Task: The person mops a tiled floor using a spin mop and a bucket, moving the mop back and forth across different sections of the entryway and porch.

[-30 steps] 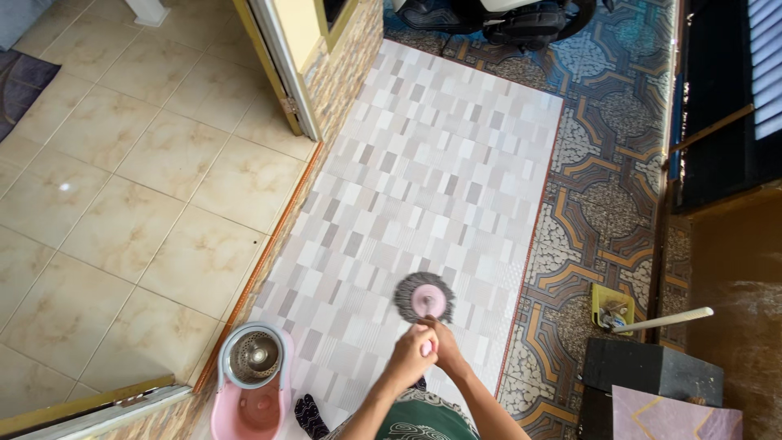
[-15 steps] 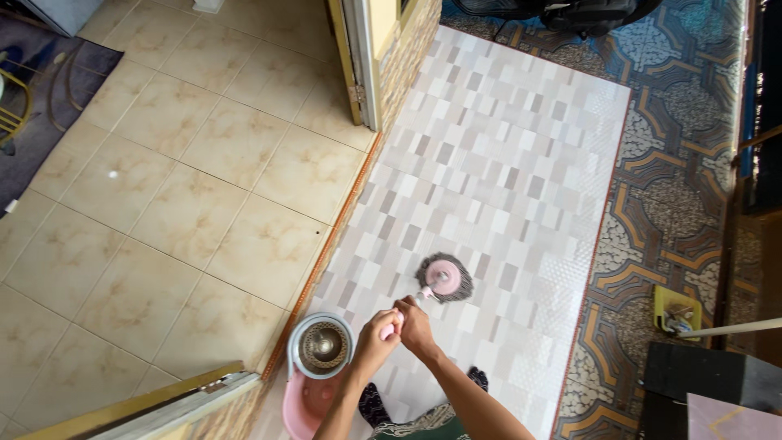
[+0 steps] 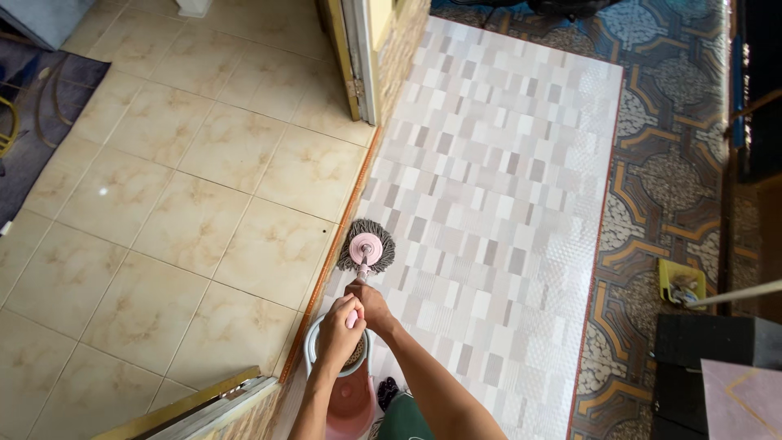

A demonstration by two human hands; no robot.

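Both my hands grip the pink handle of a spin mop. My left hand (image 3: 336, 331) is lower on the handle and my right hand (image 3: 372, 304) sits just above it. The round mop head (image 3: 366, 245), pink disc with grey strands, rests on the grey patterned floor (image 3: 489, 163) beside the orange threshold strip (image 3: 330, 269). Beneath my hands stands a pink mop bucket (image 3: 349, 399) with a metal spinner basket, partly hidden by my arms.
Beige tiles (image 3: 179, 204) lie left of the threshold, past a door frame (image 3: 352, 57). A dark rug (image 3: 32, 106) is at far left. Ornate tiles (image 3: 652, 204), a yellow dustpan (image 3: 681, 281) and dark boxes (image 3: 717, 358) line the right side.
The mop head has slid left across the grey floor, from its middle to the threshold strip. My hands moved left with it, now over the bucket.
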